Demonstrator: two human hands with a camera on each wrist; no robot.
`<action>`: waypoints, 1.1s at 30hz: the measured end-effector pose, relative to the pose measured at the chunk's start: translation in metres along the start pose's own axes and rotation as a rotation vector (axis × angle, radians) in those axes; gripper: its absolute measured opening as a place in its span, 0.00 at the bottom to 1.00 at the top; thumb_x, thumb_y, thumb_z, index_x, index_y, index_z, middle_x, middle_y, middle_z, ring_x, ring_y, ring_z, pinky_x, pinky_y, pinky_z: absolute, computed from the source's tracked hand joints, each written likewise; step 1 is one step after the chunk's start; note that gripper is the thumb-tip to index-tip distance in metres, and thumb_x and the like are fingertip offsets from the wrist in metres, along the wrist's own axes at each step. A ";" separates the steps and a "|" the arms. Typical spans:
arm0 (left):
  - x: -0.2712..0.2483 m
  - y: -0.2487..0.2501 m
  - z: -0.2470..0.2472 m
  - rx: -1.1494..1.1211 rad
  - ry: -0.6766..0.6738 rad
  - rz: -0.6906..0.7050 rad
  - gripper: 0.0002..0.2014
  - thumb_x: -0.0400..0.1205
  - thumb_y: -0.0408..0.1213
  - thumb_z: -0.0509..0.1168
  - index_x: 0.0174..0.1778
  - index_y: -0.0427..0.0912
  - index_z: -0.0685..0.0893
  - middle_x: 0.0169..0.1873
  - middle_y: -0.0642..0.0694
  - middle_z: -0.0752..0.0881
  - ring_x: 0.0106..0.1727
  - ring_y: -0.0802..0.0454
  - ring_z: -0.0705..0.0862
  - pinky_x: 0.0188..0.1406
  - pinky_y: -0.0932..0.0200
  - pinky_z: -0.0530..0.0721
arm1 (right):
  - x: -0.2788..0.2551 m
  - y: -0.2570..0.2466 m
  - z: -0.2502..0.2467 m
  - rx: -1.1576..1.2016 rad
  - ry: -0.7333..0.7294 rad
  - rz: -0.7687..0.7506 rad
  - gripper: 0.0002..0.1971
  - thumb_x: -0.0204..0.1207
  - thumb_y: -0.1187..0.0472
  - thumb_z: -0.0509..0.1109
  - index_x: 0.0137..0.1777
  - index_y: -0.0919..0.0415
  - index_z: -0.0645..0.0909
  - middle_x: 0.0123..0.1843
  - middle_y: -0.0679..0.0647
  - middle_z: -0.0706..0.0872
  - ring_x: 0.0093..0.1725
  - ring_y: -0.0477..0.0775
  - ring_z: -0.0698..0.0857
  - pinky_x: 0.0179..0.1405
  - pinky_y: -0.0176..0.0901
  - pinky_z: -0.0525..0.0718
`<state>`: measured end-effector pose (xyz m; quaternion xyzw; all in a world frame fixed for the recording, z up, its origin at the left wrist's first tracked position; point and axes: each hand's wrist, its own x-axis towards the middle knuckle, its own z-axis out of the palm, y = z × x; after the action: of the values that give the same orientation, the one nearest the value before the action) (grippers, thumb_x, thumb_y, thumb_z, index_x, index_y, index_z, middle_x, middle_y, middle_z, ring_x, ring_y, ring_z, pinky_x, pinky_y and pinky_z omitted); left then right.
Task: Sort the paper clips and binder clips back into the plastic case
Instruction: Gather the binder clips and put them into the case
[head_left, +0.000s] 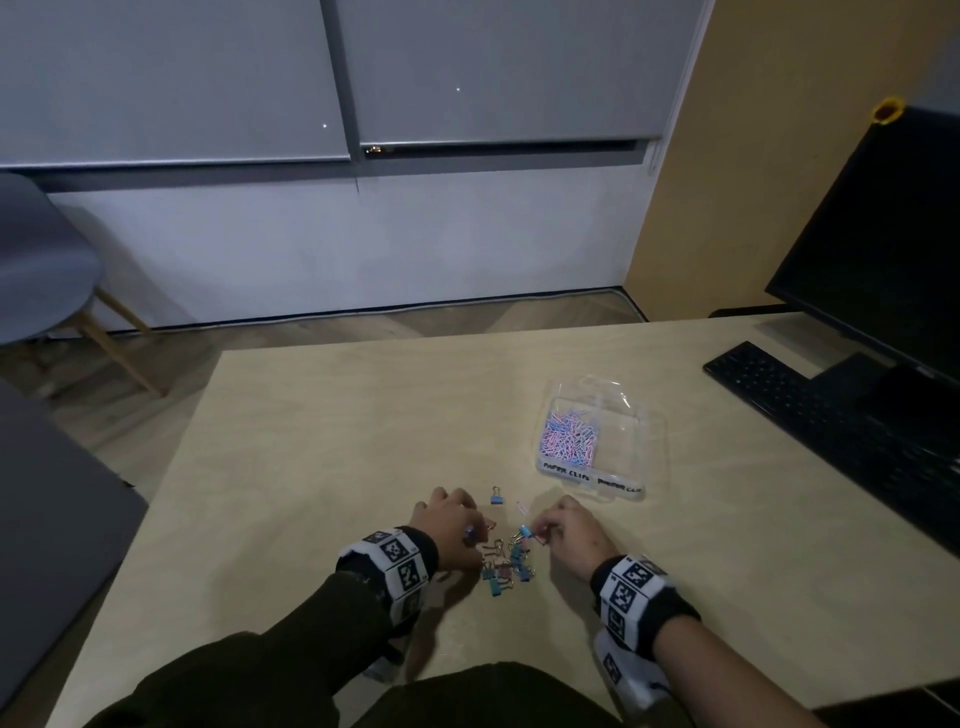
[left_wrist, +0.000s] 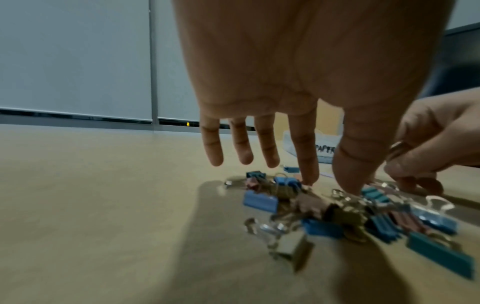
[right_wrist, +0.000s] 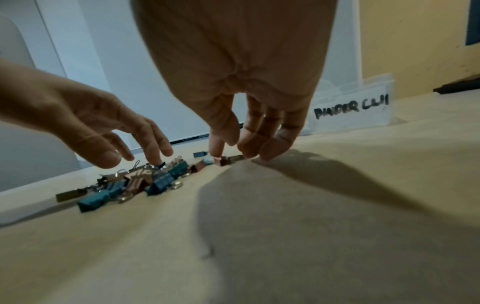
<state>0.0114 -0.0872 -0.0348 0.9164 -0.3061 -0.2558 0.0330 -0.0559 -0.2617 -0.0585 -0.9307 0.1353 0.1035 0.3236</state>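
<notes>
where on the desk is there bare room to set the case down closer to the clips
Bare desk lies left of the left hand, out to the desk's left edge, and between the right hand and the keyboard. It is crowded between the hands, around the binder clip pile, and by the plastic case.

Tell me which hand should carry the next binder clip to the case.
Right. The right hand already pinches a pink binder clip and is on the plastic case's side; the left hand only hovers, fingers straight.
</notes>
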 end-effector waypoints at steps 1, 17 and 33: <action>0.000 -0.003 -0.002 -0.023 0.021 -0.012 0.17 0.76 0.48 0.66 0.60 0.53 0.81 0.69 0.49 0.71 0.70 0.47 0.66 0.70 0.47 0.69 | 0.000 0.001 -0.002 0.004 0.001 0.002 0.12 0.77 0.71 0.62 0.46 0.60 0.86 0.48 0.53 0.74 0.50 0.52 0.77 0.57 0.40 0.77; 0.009 0.005 0.001 0.041 -0.085 0.027 0.52 0.67 0.55 0.74 0.80 0.54 0.48 0.82 0.50 0.48 0.80 0.40 0.52 0.77 0.36 0.60 | 0.009 -0.004 0.006 -0.103 0.005 -0.019 0.15 0.79 0.65 0.62 0.63 0.50 0.78 0.51 0.52 0.70 0.53 0.52 0.73 0.59 0.45 0.77; 0.006 0.005 0.013 -0.149 0.087 -0.033 0.14 0.79 0.35 0.64 0.62 0.47 0.79 0.63 0.42 0.74 0.66 0.43 0.73 0.68 0.52 0.75 | -0.018 -0.019 0.021 -0.215 -0.090 -0.092 0.31 0.65 0.50 0.76 0.68 0.50 0.71 0.63 0.54 0.68 0.63 0.55 0.66 0.64 0.48 0.74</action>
<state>0.0062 -0.0932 -0.0478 0.9265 -0.2694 -0.2383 0.1103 -0.0687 -0.2312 -0.0587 -0.9597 0.0658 0.1440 0.2320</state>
